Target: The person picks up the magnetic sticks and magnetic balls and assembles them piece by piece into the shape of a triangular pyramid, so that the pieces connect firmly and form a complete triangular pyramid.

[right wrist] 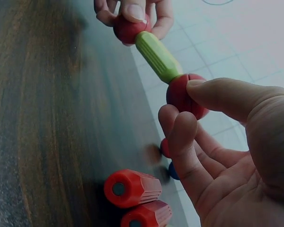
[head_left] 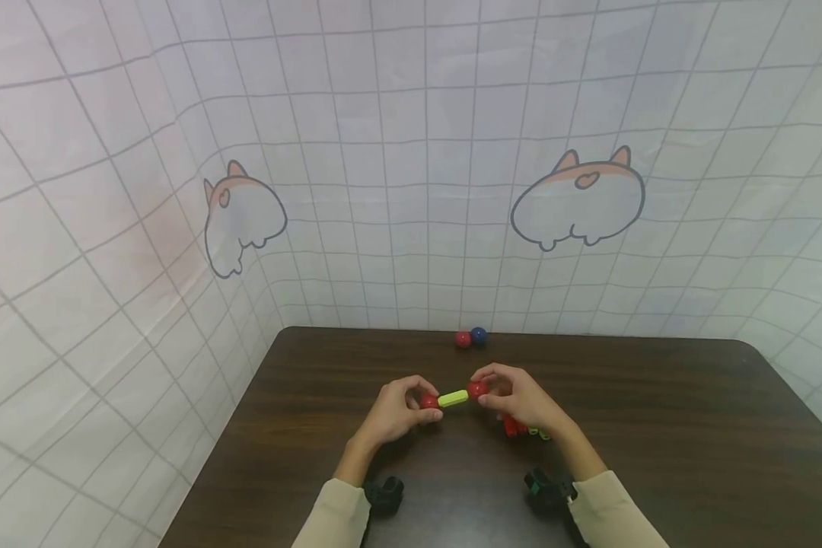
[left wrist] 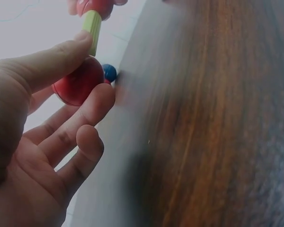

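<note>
My left hand pinches a red ball between thumb and fingers. From that ball a ridged yellow-green rod runs to a second red ball, which my right hand pinches with thumb and fingertips. In the right wrist view the rod appears to touch both balls, and the three form a dumbbell shape held above the dark table. Below my right hand lie red rods with grey discs in their ends, partly hidden by the hand in the head view.
Near the table's back edge, a red ball and a blue ball sit side by side. Yellow-green rods lie by the red ones under my right wrist. Dark wrist devices are worn on both arms. A white gridded curtain surrounds the table.
</note>
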`<action>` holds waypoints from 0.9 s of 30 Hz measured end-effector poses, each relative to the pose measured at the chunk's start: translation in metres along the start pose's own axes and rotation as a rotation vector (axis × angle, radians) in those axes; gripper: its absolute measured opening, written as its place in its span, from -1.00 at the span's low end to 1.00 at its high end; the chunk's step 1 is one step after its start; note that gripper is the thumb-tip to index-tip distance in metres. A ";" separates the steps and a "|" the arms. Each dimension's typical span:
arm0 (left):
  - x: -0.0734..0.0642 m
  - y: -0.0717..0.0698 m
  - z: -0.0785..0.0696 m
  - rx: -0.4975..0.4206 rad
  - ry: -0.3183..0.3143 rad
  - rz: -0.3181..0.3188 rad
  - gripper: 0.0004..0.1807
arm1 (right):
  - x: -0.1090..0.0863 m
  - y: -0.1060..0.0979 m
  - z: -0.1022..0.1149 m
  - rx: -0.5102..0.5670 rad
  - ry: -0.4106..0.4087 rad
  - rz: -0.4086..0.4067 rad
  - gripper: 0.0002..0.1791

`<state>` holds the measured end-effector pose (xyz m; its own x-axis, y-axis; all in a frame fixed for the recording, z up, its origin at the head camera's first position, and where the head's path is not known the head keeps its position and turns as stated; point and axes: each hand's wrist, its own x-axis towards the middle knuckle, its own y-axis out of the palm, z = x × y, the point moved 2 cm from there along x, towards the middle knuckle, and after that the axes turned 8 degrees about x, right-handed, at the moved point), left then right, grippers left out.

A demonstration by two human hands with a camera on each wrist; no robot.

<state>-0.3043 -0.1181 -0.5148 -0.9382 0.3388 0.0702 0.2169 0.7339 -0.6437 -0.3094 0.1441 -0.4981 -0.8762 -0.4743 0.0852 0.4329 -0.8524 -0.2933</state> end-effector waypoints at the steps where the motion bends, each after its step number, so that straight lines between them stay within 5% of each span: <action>1: 0.000 0.000 0.000 0.005 0.001 0.000 -0.67 | 0.000 0.001 0.001 0.001 0.004 0.000 -0.60; 20: -0.001 -0.001 0.001 0.116 0.017 -0.004 -0.72 | -0.001 0.004 -0.001 -0.063 -0.001 -0.019 -0.66; 27: -0.002 -0.002 0.005 0.143 0.000 -0.007 -0.72 | -0.006 -0.009 -0.001 -0.039 -0.016 -0.037 -0.62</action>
<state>-0.3043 -0.1229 -0.5172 -0.9396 0.3339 0.0752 0.1697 0.6452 -0.7449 -0.3081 0.1544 -0.4967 -0.8881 -0.4459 0.1116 0.3910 -0.8605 -0.3265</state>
